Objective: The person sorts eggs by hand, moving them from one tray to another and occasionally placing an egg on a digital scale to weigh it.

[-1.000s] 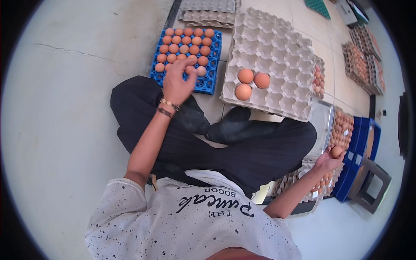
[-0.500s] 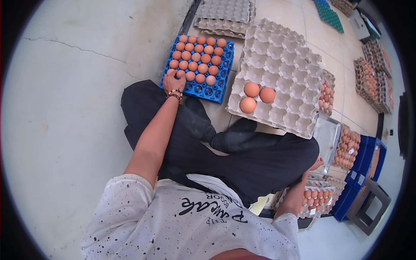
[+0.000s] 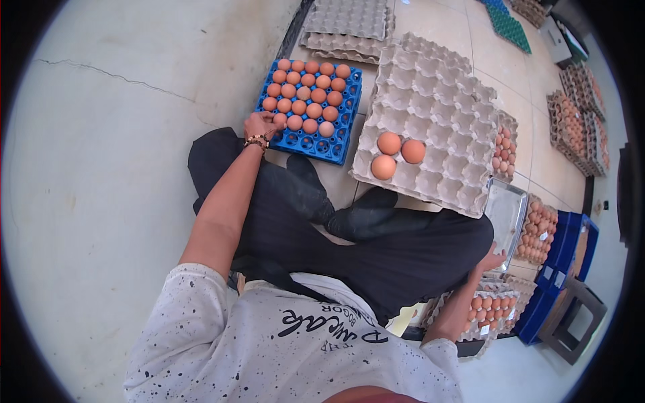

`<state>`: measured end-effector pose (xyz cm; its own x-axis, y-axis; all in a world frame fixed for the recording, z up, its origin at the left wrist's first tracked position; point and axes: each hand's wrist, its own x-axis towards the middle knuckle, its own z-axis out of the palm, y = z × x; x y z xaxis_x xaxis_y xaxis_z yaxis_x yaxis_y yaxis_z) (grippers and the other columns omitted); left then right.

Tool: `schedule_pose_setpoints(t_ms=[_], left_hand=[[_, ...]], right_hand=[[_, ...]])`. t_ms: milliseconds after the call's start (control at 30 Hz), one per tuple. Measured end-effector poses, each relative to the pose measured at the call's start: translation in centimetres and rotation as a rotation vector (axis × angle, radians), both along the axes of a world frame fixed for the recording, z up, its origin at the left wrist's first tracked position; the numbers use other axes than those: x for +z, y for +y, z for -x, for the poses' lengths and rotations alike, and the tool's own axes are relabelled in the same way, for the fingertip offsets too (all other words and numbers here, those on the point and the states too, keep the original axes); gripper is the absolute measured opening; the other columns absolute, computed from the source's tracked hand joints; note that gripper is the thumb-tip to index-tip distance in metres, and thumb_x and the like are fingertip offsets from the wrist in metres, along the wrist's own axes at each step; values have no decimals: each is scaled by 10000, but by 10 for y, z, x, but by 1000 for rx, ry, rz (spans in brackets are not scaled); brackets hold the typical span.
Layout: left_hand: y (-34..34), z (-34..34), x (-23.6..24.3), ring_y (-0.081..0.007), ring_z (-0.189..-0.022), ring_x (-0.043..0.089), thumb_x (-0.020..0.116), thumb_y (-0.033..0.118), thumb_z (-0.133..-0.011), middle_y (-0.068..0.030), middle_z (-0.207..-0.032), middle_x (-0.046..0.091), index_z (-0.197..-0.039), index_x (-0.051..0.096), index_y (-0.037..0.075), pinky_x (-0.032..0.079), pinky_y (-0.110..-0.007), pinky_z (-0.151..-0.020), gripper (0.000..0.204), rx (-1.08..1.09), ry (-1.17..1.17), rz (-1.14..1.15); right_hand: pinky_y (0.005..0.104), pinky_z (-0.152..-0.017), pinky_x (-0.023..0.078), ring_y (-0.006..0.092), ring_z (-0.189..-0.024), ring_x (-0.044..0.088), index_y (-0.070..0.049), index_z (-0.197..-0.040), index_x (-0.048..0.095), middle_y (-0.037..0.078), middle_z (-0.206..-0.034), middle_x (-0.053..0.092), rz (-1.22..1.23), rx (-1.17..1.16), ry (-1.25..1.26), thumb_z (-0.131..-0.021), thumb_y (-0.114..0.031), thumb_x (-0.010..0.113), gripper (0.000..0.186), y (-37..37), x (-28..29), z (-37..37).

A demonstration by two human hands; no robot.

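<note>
Seated person sorting brown eggs between trays on the floor.

The right hand (image 3: 492,259) hangs loose over a part-hidden tray of eggs (image 3: 489,310); its grip is unclear. The left hand (image 3: 261,125) pinches an egg (image 3: 280,119) at the blue tray (image 3: 321,142), mostly filled, its long axis running away. Beside it, a grey carton (image 3: 437,127) holds three eggs.
</note>
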<state>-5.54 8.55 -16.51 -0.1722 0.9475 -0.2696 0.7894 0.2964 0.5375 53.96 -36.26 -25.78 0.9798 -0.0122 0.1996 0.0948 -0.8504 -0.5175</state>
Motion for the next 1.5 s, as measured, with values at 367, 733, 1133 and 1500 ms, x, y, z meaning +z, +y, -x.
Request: schedule_pose_setpoints(t_ms=[367, 733, 1133, 1500], left_hand=[[28, 69, -28, -239, -881, 704, 868, 391, -668, -115, -955, 744, -1001, 763, 43, 544, -371, -835, 493, 212, -305, -103], [-45, 12, 133, -262, -1175, 570, 730, 235, -891, -167, -1296, 572, -1300, 513, -89, 449, -369, -1020, 565, 67, -1443, 14], [-180, -84, 188, -430, -1301, 486, 869, 102, -671, -310, -1407, 463, -1095, 731, 32, 424, -471, -1066, 452, -804, -632, -570], [-178, -140, 174, -449, -1317, 446, 660, 220, -901, -327, -1471, 338, -1341, 509, -2, 386, -543, -1069, 516, -1043, -589, -728]], right_hand=[[360, -856, 498, 226, -1011, 618, 7, -1222, 548, 146, -1130, 628, -904, 141, 9, -940, -194, 573, 347, 105, 163, 57], [340, -867, 505, 214, -998, 603, 1, -1235, 527, 138, -1079, 605, -1104, 1019, 851, -924, -81, 539, 322, 239, 270, 327], [267, -784, 546, 135, -999, 612, -36, -1300, 501, 95, -1168, 572, -1463, 938, 1872, -999, -203, 551, 348, 230, 282, 362], [306, -581, 542, 195, -692, 638, 17, -1175, 517, 137, -853, 626, -1768, 551, 1272, -1010, -494, 467, 538, 138, 250, 230]])
